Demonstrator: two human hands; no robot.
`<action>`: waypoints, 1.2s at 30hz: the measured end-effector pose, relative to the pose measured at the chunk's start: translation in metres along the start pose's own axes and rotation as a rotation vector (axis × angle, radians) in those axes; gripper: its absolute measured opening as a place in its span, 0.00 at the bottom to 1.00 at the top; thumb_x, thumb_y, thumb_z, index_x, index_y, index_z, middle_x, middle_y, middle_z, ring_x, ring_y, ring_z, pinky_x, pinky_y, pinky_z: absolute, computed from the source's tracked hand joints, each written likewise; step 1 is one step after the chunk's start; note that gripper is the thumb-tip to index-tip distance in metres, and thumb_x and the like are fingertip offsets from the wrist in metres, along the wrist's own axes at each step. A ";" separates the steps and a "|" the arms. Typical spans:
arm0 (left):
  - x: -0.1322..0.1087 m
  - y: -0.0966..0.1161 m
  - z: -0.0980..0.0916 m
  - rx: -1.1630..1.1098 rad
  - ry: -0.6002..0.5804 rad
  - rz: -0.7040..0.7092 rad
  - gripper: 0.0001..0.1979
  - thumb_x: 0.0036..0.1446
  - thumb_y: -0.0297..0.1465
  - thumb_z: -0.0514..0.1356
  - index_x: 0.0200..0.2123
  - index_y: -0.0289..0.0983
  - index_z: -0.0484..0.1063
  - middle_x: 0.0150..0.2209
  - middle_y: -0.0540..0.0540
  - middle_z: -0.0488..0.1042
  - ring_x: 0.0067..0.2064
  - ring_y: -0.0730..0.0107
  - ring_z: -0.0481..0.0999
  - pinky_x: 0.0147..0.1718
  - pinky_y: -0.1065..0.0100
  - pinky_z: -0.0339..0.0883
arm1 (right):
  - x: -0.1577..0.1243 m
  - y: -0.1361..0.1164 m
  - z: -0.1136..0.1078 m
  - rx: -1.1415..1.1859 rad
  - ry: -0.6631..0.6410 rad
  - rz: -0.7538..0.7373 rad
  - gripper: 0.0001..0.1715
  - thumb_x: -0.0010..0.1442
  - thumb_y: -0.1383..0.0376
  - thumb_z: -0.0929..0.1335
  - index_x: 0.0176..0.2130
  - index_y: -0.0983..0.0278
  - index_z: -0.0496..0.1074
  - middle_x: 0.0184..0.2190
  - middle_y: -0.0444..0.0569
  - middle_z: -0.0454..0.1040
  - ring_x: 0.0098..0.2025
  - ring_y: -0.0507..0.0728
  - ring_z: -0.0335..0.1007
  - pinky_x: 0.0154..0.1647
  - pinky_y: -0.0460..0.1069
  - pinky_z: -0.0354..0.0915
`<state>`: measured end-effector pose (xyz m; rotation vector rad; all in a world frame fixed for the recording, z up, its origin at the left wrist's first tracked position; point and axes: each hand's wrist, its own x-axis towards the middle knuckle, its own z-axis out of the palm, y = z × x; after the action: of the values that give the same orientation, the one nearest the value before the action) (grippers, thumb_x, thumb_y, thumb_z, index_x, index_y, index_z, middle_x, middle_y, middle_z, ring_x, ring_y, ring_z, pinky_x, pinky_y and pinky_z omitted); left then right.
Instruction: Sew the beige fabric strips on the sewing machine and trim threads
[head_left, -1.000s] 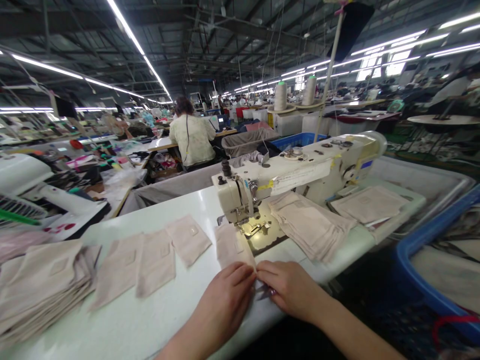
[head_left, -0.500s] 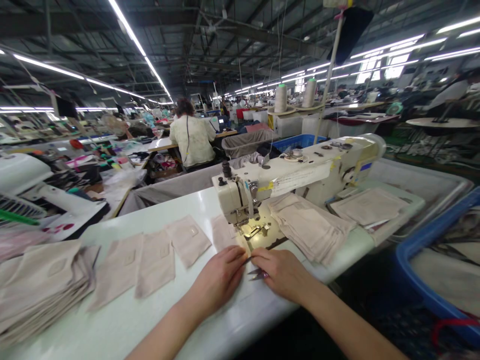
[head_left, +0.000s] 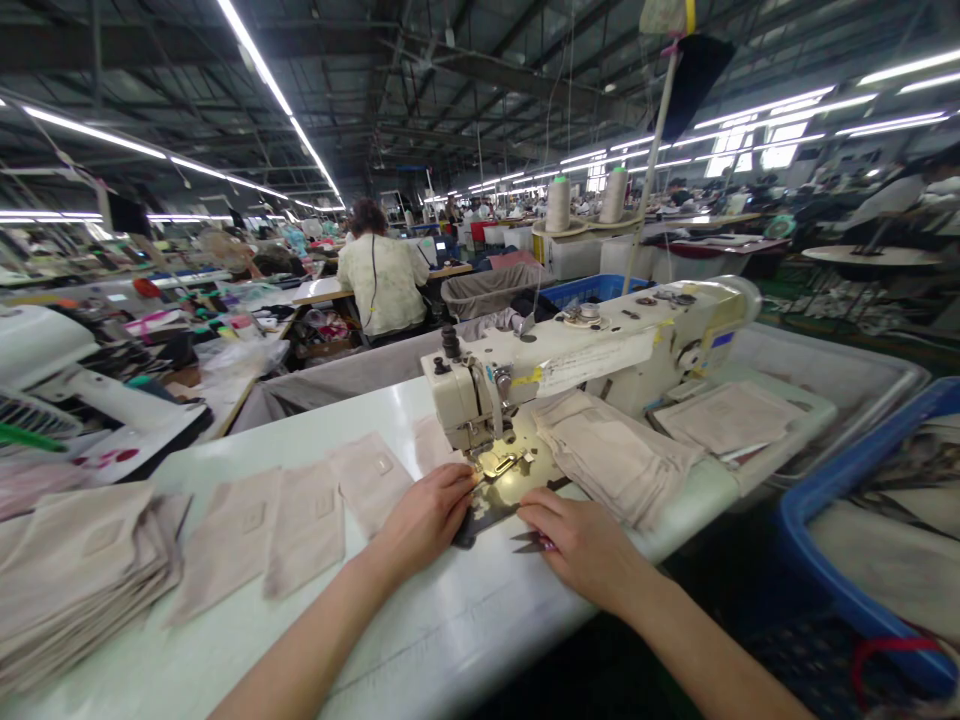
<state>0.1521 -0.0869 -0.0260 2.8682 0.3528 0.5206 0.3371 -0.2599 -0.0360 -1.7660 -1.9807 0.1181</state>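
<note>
My left hand (head_left: 431, 512) is beside the needle plate (head_left: 517, 478) of a sewing machine (head_left: 577, 350), fingers pressed together on a beige fabric piece (head_left: 431, 442). Most of that piece is hidden behind the hand. To the right of the plate's front, my right hand (head_left: 585, 545) is closed around small scissors (head_left: 529, 542); their blades point left and stand slightly apart. Flat beige pieces with small patches (head_left: 304, 520) lie left of my left hand. Behind my right hand rests a pile of beige fabric pieces (head_left: 615, 450).
A thick stack of beige pieces (head_left: 82, 570) lies at the table's left. More pieces (head_left: 727, 415) sit at the right end. A blue basket (head_left: 806, 540) stands at the right, a white fan (head_left: 45, 350) at the left. Farther back, a person (head_left: 379, 275) sits facing away.
My hands have come apart: the left has shifted left and away from me with the fabric piece, the right slightly right with the scissors. More of the needle plate shows between them.
</note>
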 end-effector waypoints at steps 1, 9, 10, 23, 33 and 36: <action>0.002 -0.002 -0.001 -0.009 -0.007 -0.006 0.16 0.68 0.29 0.49 0.50 0.37 0.75 0.51 0.40 0.75 0.53 0.61 0.75 0.54 0.59 0.71 | 0.000 0.000 -0.001 -0.002 0.007 0.001 0.20 0.55 0.78 0.63 0.45 0.63 0.71 0.48 0.47 0.73 0.43 0.56 0.73 0.41 0.49 0.67; 0.007 -0.010 -0.002 -0.015 -0.004 -0.019 0.17 0.69 0.30 0.48 0.50 0.36 0.74 0.50 0.39 0.75 0.53 0.60 0.74 0.55 0.58 0.70 | -0.012 0.015 -0.028 -0.184 0.297 0.160 0.22 0.57 0.76 0.62 0.48 0.62 0.73 0.45 0.51 0.75 0.42 0.58 0.74 0.38 0.49 0.68; 0.006 -0.011 -0.001 -0.008 0.002 -0.022 0.17 0.69 0.30 0.48 0.50 0.35 0.74 0.51 0.39 0.75 0.53 0.60 0.74 0.55 0.58 0.69 | -0.015 0.020 -0.033 -0.239 0.358 0.229 0.21 0.59 0.74 0.62 0.49 0.61 0.72 0.46 0.51 0.74 0.41 0.58 0.74 0.36 0.50 0.68; -0.015 -0.009 0.005 0.133 -0.056 -0.199 0.21 0.69 0.33 0.49 0.63 0.42 0.64 0.63 0.41 0.67 0.64 0.54 0.64 0.61 0.45 0.59 | -0.025 0.068 -0.063 -0.455 0.594 0.325 0.17 0.66 0.60 0.61 0.43 0.58 0.78 0.46 0.45 0.77 0.33 0.54 0.75 0.26 0.49 0.65; -0.064 -0.006 -0.014 0.106 -0.046 -0.177 0.22 0.67 0.31 0.52 0.63 0.45 0.64 0.62 0.41 0.68 0.64 0.52 0.65 0.60 0.43 0.62 | -0.044 0.059 -0.083 -0.127 0.864 0.517 0.22 0.64 0.47 0.64 0.42 0.58 0.79 0.36 0.52 0.81 0.35 0.62 0.78 0.32 0.52 0.69; -0.067 -0.001 -0.016 0.110 -0.040 -0.192 0.21 0.66 0.30 0.52 0.62 0.44 0.66 0.61 0.40 0.70 0.63 0.52 0.67 0.60 0.43 0.62 | -0.043 0.068 -0.078 -0.141 0.749 0.477 0.25 0.63 0.43 0.63 0.41 0.57 0.79 0.35 0.51 0.81 0.33 0.63 0.77 0.32 0.53 0.69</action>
<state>0.0854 -0.1018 -0.0325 2.9019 0.6609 0.4198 0.4326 -0.3095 -0.0050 -1.9511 -1.0488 -0.4722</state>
